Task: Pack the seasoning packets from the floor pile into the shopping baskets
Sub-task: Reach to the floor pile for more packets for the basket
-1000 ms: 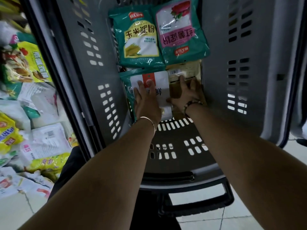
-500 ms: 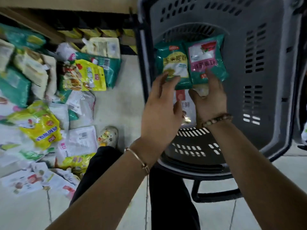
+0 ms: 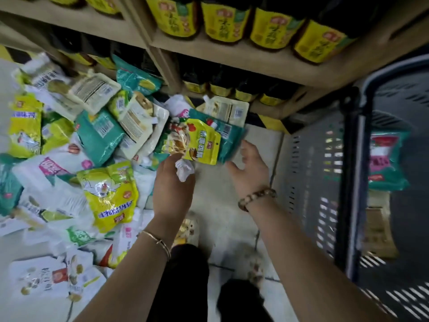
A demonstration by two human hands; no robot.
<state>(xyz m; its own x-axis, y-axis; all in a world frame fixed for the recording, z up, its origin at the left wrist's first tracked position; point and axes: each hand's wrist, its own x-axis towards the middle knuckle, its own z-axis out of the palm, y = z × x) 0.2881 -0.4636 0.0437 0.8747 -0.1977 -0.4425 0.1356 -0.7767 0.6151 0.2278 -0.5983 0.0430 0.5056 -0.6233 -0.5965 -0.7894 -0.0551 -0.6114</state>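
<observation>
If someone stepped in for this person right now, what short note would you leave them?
Left hand: at the pile's edge, fingers on the yellow packet; a firm grip cannot be confirmed.
Right hand: open, empty, reaching for the same packet and the teal packet beneath it.
Basket: on the right, a teal-and-pink packet already inside.
Done: a few packets packed.
Left: most of the pile lies on the floor to the left. Lift the yellow packet, put it in the basket, and repeat.
</observation>
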